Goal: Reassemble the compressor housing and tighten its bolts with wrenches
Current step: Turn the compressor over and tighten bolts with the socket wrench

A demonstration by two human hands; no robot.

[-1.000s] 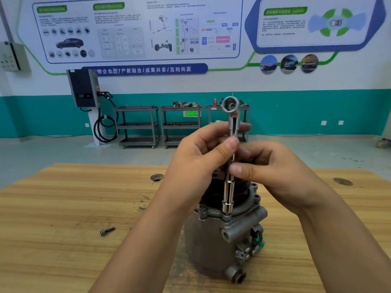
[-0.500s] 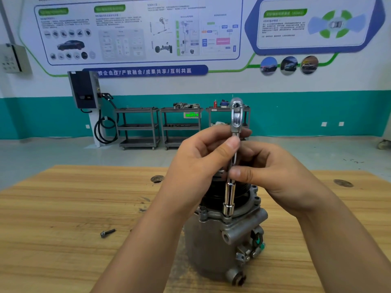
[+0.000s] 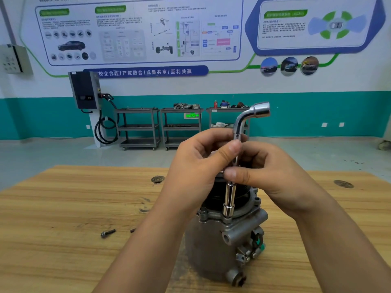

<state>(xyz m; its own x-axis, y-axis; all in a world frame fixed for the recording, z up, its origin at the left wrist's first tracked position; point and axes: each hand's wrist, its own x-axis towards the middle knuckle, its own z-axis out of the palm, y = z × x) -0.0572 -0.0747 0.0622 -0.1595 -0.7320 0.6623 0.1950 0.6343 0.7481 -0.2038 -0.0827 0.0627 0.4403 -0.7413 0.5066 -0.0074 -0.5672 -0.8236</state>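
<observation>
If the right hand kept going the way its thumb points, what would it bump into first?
Probably the left hand. The right hand points leftward across the wrench, and both hands' fingers already crowd around its shaft.

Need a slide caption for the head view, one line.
Both hands, left hand and right hand, hold an L-shaped socket wrench upright on a compressor housing bolt.

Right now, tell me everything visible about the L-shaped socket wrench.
The L-shaped socket wrench looks like polished chrome steel. Its long shaft stands nearly upright, lower socket seated on the compressor housing flange. The bent upper end points right, ending in an open socket. The left hand and right hand pinch its shaft mid-length.
</observation>
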